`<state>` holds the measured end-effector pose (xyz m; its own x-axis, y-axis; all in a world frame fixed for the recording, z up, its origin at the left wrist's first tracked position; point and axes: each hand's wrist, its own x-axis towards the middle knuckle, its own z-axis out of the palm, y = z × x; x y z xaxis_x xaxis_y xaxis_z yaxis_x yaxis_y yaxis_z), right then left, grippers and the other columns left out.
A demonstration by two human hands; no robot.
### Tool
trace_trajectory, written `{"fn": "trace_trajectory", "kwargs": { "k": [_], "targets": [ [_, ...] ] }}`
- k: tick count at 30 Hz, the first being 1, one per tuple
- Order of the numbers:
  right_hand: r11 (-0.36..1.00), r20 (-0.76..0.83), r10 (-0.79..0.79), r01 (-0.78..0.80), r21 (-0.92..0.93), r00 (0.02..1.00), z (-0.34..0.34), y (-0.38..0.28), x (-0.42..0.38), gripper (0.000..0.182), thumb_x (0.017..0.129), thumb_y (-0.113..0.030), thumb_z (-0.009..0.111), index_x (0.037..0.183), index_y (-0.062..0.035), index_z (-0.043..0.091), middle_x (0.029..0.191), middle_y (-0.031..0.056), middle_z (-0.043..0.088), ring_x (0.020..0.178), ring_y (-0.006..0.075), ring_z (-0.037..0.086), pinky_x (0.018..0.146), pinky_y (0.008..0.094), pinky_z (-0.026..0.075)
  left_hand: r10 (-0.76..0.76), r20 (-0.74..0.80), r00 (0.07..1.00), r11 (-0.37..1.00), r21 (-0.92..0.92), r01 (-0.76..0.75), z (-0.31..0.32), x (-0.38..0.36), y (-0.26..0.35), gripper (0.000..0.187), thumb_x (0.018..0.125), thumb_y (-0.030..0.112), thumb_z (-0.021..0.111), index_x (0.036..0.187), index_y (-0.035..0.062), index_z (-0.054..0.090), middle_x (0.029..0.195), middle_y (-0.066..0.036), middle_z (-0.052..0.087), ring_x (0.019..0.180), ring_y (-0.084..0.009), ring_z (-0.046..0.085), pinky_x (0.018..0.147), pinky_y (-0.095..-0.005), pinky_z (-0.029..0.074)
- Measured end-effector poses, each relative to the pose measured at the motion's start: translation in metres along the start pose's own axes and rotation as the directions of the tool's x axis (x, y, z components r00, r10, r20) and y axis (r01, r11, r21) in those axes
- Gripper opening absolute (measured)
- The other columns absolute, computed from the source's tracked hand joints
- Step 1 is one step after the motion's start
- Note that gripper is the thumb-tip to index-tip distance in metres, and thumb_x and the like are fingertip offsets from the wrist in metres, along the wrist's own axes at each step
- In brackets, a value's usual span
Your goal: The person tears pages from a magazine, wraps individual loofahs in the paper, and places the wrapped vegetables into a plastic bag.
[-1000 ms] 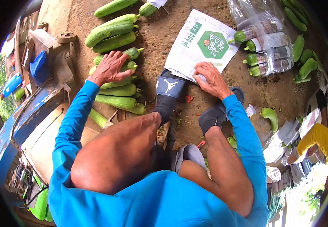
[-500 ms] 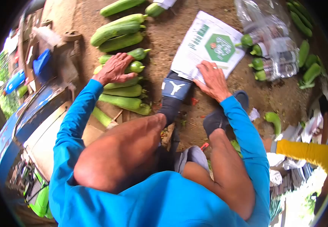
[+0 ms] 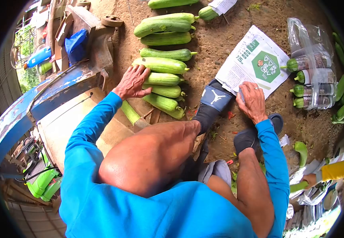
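Note:
Long green gourds (image 3: pixel 163 64) lie side by side in a row on the dirt. My left hand (image 3: pixel 134 83) rests at their near-left ends, fingers stretched and thumb apart, touching one without gripping it. A sheet of newspaper (image 3: pixel 244 53) with a green hexagon print lies right of the row, partly over my sandal (image 3: pixel 216 95). At its lower edge is my right hand (image 3: pixel 253 101), fingers curled and thumb pressed against the paper. One gourd (image 3: pixel 208 13) with paper around it lies at the top.
Paper-wrapped gourds in a clear plastic bag (image 3: pixel 317 89) lie at the right, with loose gourds beyond. Another person's yellow sleeve (image 3: pixel 339 171) and hand, holding a green gourd, show at lower right. A blue metal frame (image 3: pixel 57 92) and cardboard stand at left.
The view has shifted left. My left hand has slid back toward the gourds' ends. My right hand has gone from lying flat on the newspaper to curling at its lower edge.

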<state>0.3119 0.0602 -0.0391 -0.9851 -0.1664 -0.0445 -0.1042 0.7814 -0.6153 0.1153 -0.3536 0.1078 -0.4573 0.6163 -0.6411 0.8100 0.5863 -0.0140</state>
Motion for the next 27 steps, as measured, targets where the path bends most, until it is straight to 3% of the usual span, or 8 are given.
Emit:
{"fn": "trace_trajectory", "kwargs": {
  "k": [5, 8, 10, 13, 14, 18, 21, 27],
  "targets": [
    [0.996, -0.089, 0.067, -0.061, 0.067, 0.994, -0.012, -0.002, 0.001, 0.018, 0.082, -0.01, 0.065, 0.098, -0.004, 0.066, 0.098, 0.0114, 0.067, 0.092, 0.031, 0.064, 0.08, 0.0413, 0.048, 0.062, 0.198, 0.978, 0.997, -0.053, -0.052, -0.039, 0.014, -0.012, 0.071, 0.065, 0.05, 0.07, 0.111, -0.0022, 0.057, 0.104, -0.02, 0.059, 0.103, -0.0363, 0.057, 0.092, -0.0461, 0.045],
    [0.982, -0.169, 0.168, -0.15, 0.114, 0.971, -0.021, -0.002, 0.001, 0.013, 0.085, -0.008, 0.064, 0.096, -0.0033, 0.065, 0.093, 0.0127, 0.067, 0.088, 0.0323, 0.064, 0.078, 0.042, 0.049, -0.027, -0.019, 0.999, 0.948, -0.319, 0.019, -0.059, 0.008, -0.019, 0.055, 0.069, 0.042, 0.065, 0.102, -0.0023, 0.061, 0.09, -0.02, 0.061, 0.084, -0.039, 0.061, 0.078, -0.0479, 0.051],
    [0.976, -0.144, 0.177, -0.155, 0.154, 0.974, -0.026, 0.0, 0.003, 0.009, 0.088, -0.008, 0.063, 0.095, -0.0029, 0.065, 0.092, 0.0134, 0.066, 0.089, 0.0332, 0.064, 0.078, 0.0428, 0.049, -0.263, -0.03, 0.964, 0.565, -0.815, 0.128, -0.082, 0.009, 0.002, 0.053, 0.077, 0.041, 0.063, 0.103, -0.0054, 0.063, 0.085, -0.011, 0.063, 0.079, -0.0225, 0.061, 0.074, -0.0393, 0.05],
    [0.982, -0.125, 0.131, -0.111, 0.155, 0.984, -0.021, 0.004, 0.003, 0.009, 0.091, -0.013, 0.063, 0.093, -0.0037, 0.063, 0.09, 0.0128, 0.065, 0.087, 0.0327, 0.063, 0.076, 0.043, 0.049, -0.38, -0.052, 0.924, 0.167, -0.986, 0.014, -0.059, 0.031, -0.01, 0.04, 0.086, 0.038, 0.066, 0.105, 0.002, 0.064, 0.087, -0.004, 0.061, 0.077, -0.0152, 0.056, 0.069, -0.034, 0.046],
    [0.986, -0.107, 0.1, -0.084, 0.145, 0.989, -0.02, 0.005, 0.002, 0.011, 0.092, -0.015, 0.062, 0.091, -0.0049, 0.063, 0.089, 0.0117, 0.065, 0.086, 0.0317, 0.062, 0.075, 0.0428, 0.048, -0.469, 0.064, 0.881, -0.163, -0.987, -0.015, -0.015, 0.042, -0.025, 0.036, 0.089, 0.036, 0.064, 0.107, 0.0047, 0.061, 0.089, -0.007, 0.064, 0.078, -0.0156, 0.058, 0.067, -0.0346, 0.046],
    [0.992, -0.075, 0.06, -0.051, 0.119, 0.995, -0.018, 0.006, 0.001, 0.013, 0.091, -0.017, 0.064, 0.089, -0.0046, 0.062, 0.088, 0.012, 0.064, 0.085, 0.0325, 0.062, 0.075, 0.0432, 0.049, -0.424, 0.103, 0.9, -0.6, -0.776, -0.193, -0.045, 0.099, 0.056, 0.037, 0.091, 0.034, 0.059, 0.112, 0.0029, 0.057, 0.102, -0.013, 0.066, 0.082, -0.0247, 0.065, 0.068, -0.0384, 0.055],
    [0.994, -0.076, 0.051, -0.043, 0.097, 0.996, -0.014, 0.006, -0.001, 0.011, 0.089, -0.016, 0.065, 0.09, -0.0056, 0.063, 0.084, 0.0116, 0.062, 0.085, 0.0318, 0.062, 0.076, 0.0432, 0.049, -0.284, 0.148, 0.947, -0.691, -0.716, -0.096, -0.034, 0.133, 0.089, 0.042, 0.089, 0.041, 0.057, 0.117, 0.0096, 0.058, 0.122, -0.014, 0.062, 0.107, -0.0306, 0.061, 0.079, -0.0457, 0.054],
    [0.996, 0.007, 0.037, -0.038, 0.087, 0.999, -0.004, 0.007, -0.011, 0.018, 0.082, -0.012, 0.067, 0.098, -0.0033, 0.067, 0.09, 0.0135, 0.065, 0.086, 0.0325, 0.064, 0.073, 0.0438, 0.053, -0.01, 0.201, 0.979, -0.893, -0.442, 0.082, -0.019, 0.186, 0.166, 0.05, 0.084, 0.044, 0.065, 0.118, 0.0086, 0.057, 0.109, -0.011, 0.062, 0.091, -0.0258, 0.06, 0.078, -0.0389, 0.052]
  ]
}}
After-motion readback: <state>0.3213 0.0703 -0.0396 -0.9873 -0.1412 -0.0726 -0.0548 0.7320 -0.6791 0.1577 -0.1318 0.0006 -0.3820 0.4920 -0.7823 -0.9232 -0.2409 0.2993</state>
